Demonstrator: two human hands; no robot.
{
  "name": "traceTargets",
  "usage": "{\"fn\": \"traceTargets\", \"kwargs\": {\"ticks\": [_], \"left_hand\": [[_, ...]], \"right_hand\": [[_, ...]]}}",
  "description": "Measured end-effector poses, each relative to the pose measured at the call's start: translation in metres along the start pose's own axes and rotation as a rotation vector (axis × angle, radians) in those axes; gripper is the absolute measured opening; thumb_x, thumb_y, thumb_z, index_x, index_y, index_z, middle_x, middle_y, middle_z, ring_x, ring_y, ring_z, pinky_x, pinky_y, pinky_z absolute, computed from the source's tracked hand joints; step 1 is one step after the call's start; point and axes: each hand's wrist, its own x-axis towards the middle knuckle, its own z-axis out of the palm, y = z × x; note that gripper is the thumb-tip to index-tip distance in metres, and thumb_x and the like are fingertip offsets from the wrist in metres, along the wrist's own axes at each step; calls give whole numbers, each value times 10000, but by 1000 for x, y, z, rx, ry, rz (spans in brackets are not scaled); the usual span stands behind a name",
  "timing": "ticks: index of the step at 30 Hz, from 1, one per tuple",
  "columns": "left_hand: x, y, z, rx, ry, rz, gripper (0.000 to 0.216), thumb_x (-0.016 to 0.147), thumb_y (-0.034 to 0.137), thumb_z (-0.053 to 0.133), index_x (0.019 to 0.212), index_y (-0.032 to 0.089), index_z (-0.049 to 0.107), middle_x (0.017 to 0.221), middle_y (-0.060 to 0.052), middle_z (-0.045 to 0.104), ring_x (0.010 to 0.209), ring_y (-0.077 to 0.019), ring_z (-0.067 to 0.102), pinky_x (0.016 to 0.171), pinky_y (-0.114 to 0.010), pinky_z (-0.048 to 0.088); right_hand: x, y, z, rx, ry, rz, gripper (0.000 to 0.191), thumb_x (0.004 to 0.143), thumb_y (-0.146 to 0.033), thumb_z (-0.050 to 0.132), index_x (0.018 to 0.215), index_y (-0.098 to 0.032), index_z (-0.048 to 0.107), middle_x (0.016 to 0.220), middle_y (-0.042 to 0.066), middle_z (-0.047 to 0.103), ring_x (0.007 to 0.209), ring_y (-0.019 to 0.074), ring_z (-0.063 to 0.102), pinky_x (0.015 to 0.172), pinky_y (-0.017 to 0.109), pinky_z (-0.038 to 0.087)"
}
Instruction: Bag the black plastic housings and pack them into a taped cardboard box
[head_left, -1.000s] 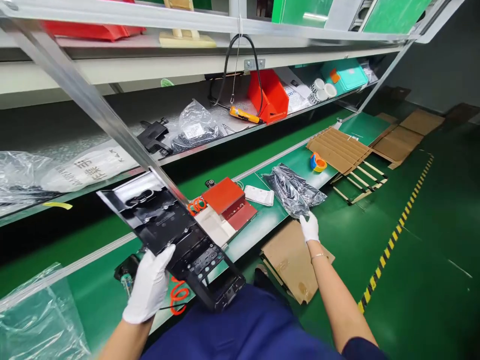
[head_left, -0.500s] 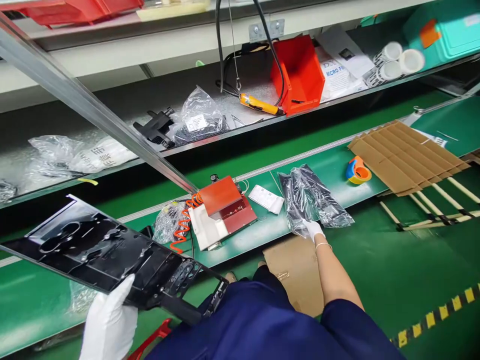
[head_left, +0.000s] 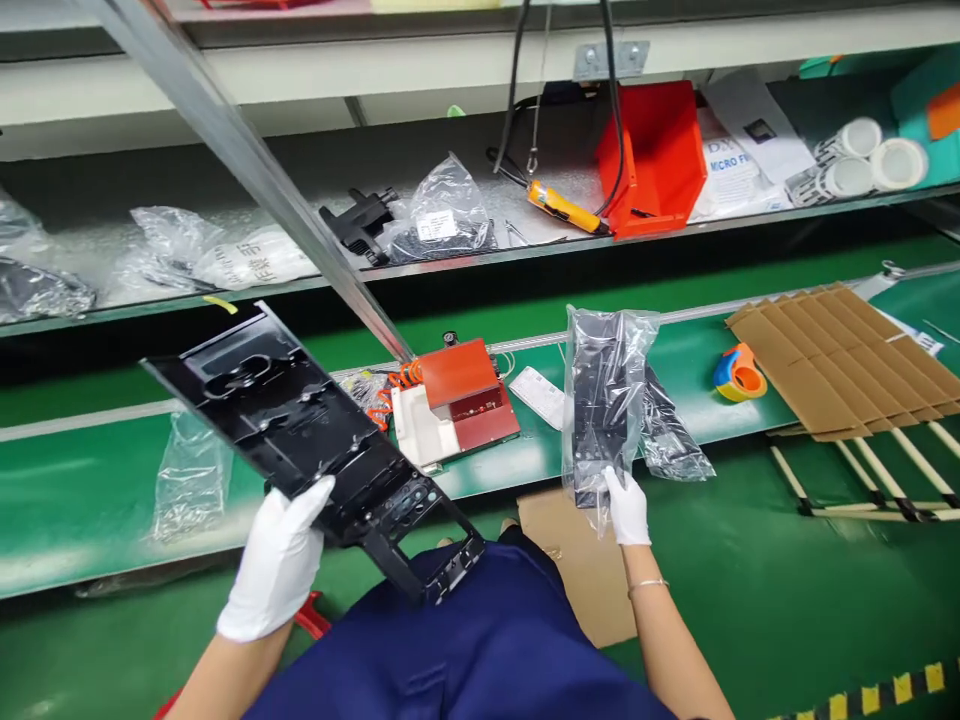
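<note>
Gloved in white, my left hand (head_left: 281,550) grips the lower edge of a long black plastic housing panel (head_left: 300,410), thumb on its inner face. The panel is tilted, with ribs, a round recess and a rectangular opening at its near end. My right hand (head_left: 626,508), also gloved, pinches the bottom of a clear plastic bag with a black part inside (head_left: 604,400), raised upright at the bench edge. Just behind it, a second bagged black part (head_left: 670,435) lies on the green bench. The fingers under the panel are hidden.
An orange-red and white device (head_left: 469,400) with a coiled orange hose sits mid-bench beside a white packet (head_left: 538,397). Rightward are a tape dispenser (head_left: 740,373) and cardboard dividers (head_left: 847,360). A yellow electric screwdriver (head_left: 566,208) rests on the shelf; a metal post (head_left: 277,190) slants across.
My right hand has lifted one bagged part, which lay beside the other. My left hand and the black panel have moved right and up in view. The camera view has shifted left.
</note>
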Motion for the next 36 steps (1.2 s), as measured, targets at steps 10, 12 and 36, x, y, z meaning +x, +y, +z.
{"fn": "traceTargets", "kwargs": {"ticks": [10, 12, 36], "left_hand": [[-7, 9, -5, -378, -18, -102, 560, 637, 455, 867, 1120, 191, 766, 1175, -71, 786, 1189, -303, 694, 1084, -411, 551], [-7, 1, -11, -413, -13, -97, 589, 661, 448, 870, 1172, 180, 753, 1211, -82, 774, 1199, -301, 690, 1078, -409, 554], [-22, -19, -49, -393, 25, -103, 548, 751, 500, 792, 1152, 128, 752, 1202, -137, 770, 1152, -329, 694, 1080, -480, 522]], "right_hand": [[-68, -67, 22, 49, -167, -70, 730, 653, -731, 693, 1078, -138, 708, 1174, 128, 727, 1044, 235, 676, 936, 318, 522], [-80, -78, 23, 49, -238, -29, 704, 661, -692, 712, 1116, -154, 704, 1244, 111, 707, 1091, 230, 674, 963, 308, 523], [-122, -130, 58, -279, -492, -45, 803, 602, -740, 666, 1178, -181, 666, 1348, 109, 656, 1293, 310, 593, 1159, 398, 438]]}}
